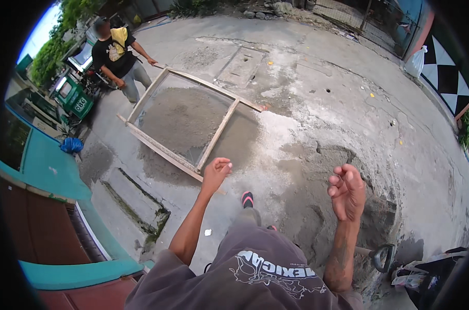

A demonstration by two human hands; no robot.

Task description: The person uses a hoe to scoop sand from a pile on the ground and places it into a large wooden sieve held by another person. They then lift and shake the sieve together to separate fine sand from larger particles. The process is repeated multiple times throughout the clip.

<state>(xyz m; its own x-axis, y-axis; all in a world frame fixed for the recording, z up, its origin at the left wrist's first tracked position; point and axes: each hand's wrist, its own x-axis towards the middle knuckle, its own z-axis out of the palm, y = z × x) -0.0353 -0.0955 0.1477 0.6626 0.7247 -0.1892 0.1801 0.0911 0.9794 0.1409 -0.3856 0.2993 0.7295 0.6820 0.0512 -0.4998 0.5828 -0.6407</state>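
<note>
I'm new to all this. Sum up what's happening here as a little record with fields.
Left hand: raised, empty, nearest the pale wooden rectangular frame
Right hand: raised, empty, fingers curled, seen against the grey sand heap
Inside frame: grey sand visible
Co-worker in black shirt: standing at the frame's far end
Near right forearm: black D-shaped handle

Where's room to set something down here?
Right of the sand pile, open concrete stretches toward the checkered panel. A smaller patch separates the mossy grooves from the left forearm. It's crowded around the framed screen and, lower right, by the black handle and bags.
</note>
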